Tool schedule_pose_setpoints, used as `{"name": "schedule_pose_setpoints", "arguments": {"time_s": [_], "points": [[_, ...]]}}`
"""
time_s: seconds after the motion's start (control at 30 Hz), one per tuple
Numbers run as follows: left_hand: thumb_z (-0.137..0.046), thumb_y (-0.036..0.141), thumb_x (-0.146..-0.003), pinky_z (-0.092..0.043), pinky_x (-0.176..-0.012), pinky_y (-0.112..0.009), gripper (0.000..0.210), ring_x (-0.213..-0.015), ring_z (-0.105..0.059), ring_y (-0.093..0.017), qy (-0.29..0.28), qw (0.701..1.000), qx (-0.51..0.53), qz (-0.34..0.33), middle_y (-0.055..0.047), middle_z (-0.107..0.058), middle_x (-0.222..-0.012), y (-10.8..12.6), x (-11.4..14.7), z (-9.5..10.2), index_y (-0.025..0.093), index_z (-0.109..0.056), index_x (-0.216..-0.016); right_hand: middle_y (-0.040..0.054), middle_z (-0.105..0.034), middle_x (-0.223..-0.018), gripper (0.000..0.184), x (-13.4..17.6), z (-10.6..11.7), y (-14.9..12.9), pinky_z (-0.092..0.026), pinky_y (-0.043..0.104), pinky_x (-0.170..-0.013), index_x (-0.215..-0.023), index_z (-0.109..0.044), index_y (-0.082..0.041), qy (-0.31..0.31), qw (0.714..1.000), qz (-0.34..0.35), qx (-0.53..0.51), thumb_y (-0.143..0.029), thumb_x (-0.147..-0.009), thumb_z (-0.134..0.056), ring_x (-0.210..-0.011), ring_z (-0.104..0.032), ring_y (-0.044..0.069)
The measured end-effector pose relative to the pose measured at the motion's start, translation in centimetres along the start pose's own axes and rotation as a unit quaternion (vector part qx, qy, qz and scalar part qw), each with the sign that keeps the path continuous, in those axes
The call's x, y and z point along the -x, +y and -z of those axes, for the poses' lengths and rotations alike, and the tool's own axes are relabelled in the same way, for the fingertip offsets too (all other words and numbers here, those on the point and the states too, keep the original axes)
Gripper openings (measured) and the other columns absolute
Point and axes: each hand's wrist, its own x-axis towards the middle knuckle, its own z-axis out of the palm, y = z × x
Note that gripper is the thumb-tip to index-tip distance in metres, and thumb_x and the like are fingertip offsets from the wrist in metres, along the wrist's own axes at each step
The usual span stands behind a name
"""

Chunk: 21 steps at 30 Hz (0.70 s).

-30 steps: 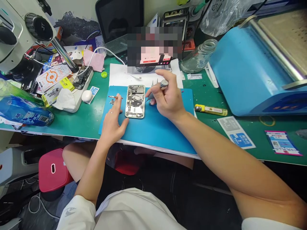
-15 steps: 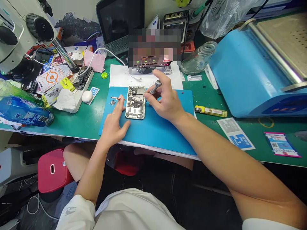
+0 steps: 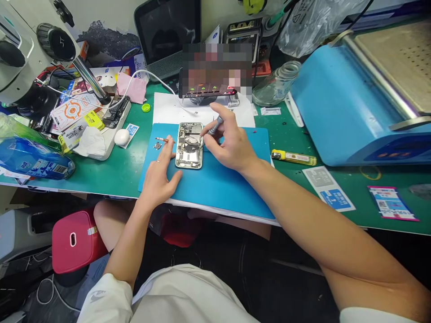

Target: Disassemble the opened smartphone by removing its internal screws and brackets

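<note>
An opened smartphone (image 3: 189, 157) with its inner parts bare lies upright on the blue mat (image 3: 215, 193). My right hand (image 3: 234, 143) is closed around a grey screwdriver (image 3: 216, 126), whose shaft slants down to the phone's right side; the tip is too small to make out. Beside the phone's left edge rests my left hand (image 3: 160, 175), open, fingers stretched forward and thumb spread. A thin copper-coloured strip (image 3: 162, 139) reaches its fingertips; whether they touch is unclear. Next to it is a small metallic part (image 3: 157, 146).
A screen (image 3: 208, 85), partly pixelated, stands behind the mat on white paper (image 3: 164, 107). A yellow cutter (image 3: 293, 157) and a large blue machine (image 3: 336, 112) are to the right. Leftward are a microscope stand (image 3: 85, 74), boxes and a blue bottle (image 3: 37, 157).
The screwdriver's lower end has come down and left toward the phone with my right hand. My left hand stays in place; the view has shifted slightly.
</note>
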Motion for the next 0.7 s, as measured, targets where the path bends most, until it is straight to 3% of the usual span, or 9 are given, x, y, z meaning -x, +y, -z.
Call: {"name": "schedule_pose_setpoints", "arguments": {"time_s": [0.33, 0.53, 0.7], "points": [[-0.061, 0.03, -0.101, -0.052, -0.112, -0.044, 0.092, -0.137, -0.066, -0.032, 0.007, 1.0, 0.004, 0.001, -0.011, -0.021, -0.182, 0.1, 0.06, -0.03, 0.036, -0.008, -0.176, 0.0083, -0.076, -0.117, 0.07, 0.14, -0.14, 0.83, -0.06, 0.037, -0.064, -0.167, -0.025, -0.032, 0.04, 0.999, 0.006, 0.009, -0.035, -0.103, -0.054, -0.068, -0.065, 0.019], [-0.061, 0.029, -0.1, -0.052, -0.114, -0.044, 0.093, -0.14, -0.064, -0.033, 0.006, 1.0, -0.003, 0.005, -0.01, -0.02, -0.182, 0.26, 0.08, 0.1, 0.035, -0.008, -0.176, 0.0053, -0.076, -0.103, 0.065, 0.03, -0.22, 0.52, -0.062, 0.04, -0.068, -0.164, -0.029, -0.031, 0.043, 0.999, 0.022, 0.004, -0.034, -0.104, -0.054, -0.068, -0.065, 0.02], [-0.061, 0.028, -0.1, -0.053, -0.112, -0.043, 0.094, -0.14, -0.065, -0.032, 0.007, 1.0, -0.007, 0.008, -0.01, -0.02, -0.182, 0.27, 0.03, 0.09, 0.034, -0.007, -0.177, 0.0047, -0.076, -0.103, 0.062, 0.01, -0.2, 0.41, -0.062, 0.038, -0.066, -0.162, -0.031, -0.031, 0.035, 0.999, 0.023, 0.008, -0.035, -0.104, -0.054, -0.066, -0.063, 0.019]]}}
